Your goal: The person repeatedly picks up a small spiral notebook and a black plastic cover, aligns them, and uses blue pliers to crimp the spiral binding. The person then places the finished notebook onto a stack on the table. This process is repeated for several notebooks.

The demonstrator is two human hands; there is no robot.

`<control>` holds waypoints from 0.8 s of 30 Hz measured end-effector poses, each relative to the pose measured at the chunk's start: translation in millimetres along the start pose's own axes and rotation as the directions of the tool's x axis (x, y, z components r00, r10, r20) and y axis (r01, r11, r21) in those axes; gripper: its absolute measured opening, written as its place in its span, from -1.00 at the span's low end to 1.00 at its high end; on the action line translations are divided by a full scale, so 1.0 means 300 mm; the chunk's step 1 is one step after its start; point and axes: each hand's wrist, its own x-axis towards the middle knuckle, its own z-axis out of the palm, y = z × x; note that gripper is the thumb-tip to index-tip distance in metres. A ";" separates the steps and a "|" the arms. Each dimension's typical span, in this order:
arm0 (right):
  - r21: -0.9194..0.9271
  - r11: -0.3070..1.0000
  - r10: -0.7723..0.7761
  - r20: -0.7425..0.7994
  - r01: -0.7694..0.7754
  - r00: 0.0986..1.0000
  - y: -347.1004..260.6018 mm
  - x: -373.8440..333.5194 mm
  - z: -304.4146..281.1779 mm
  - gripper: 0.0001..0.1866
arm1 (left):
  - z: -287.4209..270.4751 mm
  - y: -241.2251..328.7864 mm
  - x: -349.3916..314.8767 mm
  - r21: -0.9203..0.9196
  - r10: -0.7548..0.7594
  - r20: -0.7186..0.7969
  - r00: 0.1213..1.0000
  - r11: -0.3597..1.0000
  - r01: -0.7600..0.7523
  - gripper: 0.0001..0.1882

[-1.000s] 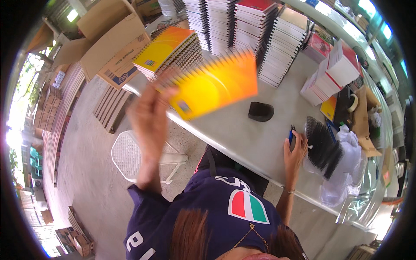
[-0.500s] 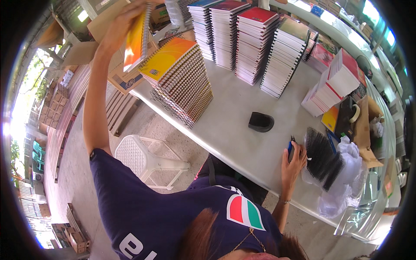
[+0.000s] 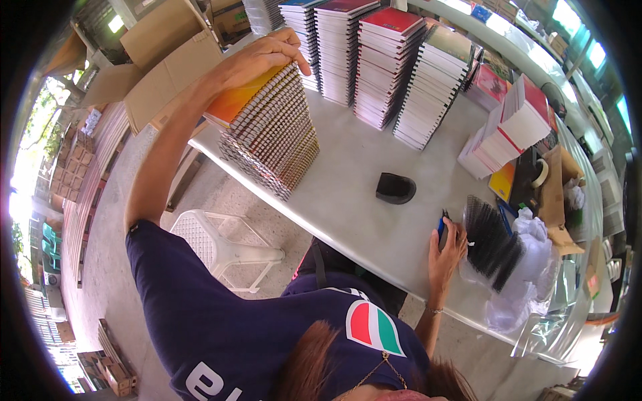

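My left arm reaches over a tall stack of yellow-orange spiral notebooks [image 3: 271,134] at the left end of the table. At the top of the stack, my left hand [image 3: 271,57] has its fingers bent over the coil edge of the uppermost notebook [image 3: 242,92]; its thumb side is partly hidden. By the table's near edge, my right hand [image 3: 448,250] is closed around a small blue-handled tool with a dark tip, apparently pliers [image 3: 441,224]. Right beside that hand lies a bundle of black plastic binding coils [image 3: 491,244] on clear wrapping.
Several stacks of wire-bound books [image 3: 384,70] stand along the far side. A black rounded object [image 3: 396,188] sits mid-table. Unbound red-covered books [image 3: 511,123], crumpled plastic [image 3: 528,267] and an open carton [image 3: 562,194] crowd the right. A white stool [image 3: 224,240] stands left of me.
My left hand has brought the raised yellow notebook down and to the right onto the stack. My right hand keeps its place with the blue tool.
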 end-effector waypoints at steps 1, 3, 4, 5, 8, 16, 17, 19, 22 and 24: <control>-0.008 1.000 -0.007 -0.010 0.007 1.000 -0.003 0.001 -0.001 -0.56 | 0.006 -0.009 -0.003 0.028 0.027 -0.026 0.999 0.999 -0.026 -0.60; -0.015 1.000 -0.005 -0.006 0.005 1.000 -0.002 0.001 -0.003 -0.56 | 0.011 -0.008 -0.004 -0.030 0.002 -0.031 1.000 1.000 -0.003 -0.61; -0.020 1.000 -0.004 -0.004 0.004 1.000 -0.002 0.001 -0.005 -0.56 | 0.015 -0.009 -0.005 -0.059 -0.010 -0.033 0.999 0.998 0.008 -0.61; -0.022 1.000 -0.003 -0.009 0.002 1.000 -0.004 0.001 -0.007 -0.57 | 0.020 -0.029 -0.003 -0.067 0.012 -0.037 0.999 0.998 -0.015 -0.67; -0.008 1.000 -0.015 -0.023 0.015 1.000 -0.007 0.001 -0.017 -0.59 | 0.014 -0.083 0.002 -0.081 0.094 -0.022 0.995 0.992 -0.096 -0.74; 0.121 0.983 -0.119 -0.171 0.141 0.978 0.094 0.250 -0.194 -0.73 | 0.018 0.272 -0.059 0.187 0.071 -0.303 0.950 0.982 -0.014 -0.68; 0.062 0.988 -0.126 -0.187 0.139 0.974 0.162 0.312 -0.211 -0.74 | -0.005 0.337 -0.090 0.247 0.058 -0.275 0.960 0.969 0.012 -0.68; 0.018 0.995 -0.099 -0.157 0.103 0.983 0.308 0.442 -0.213 -0.74 | -0.001 0.439 -0.153 0.319 0.133 -0.210 0.969 0.946 -0.061 -0.67; -0.031 0.989 -0.144 -0.094 0.141 0.985 0.515 0.564 -0.129 -0.72 | 0.139 0.564 -0.208 0.195 0.357 0.044 0.933 0.913 -0.358 -0.69; -0.072 0.977 -0.203 -0.028 0.201 0.979 0.578 0.602 -0.071 -0.68 | 0.244 0.606 -0.240 0.106 0.464 0.183 0.867 0.867 -0.486 -0.70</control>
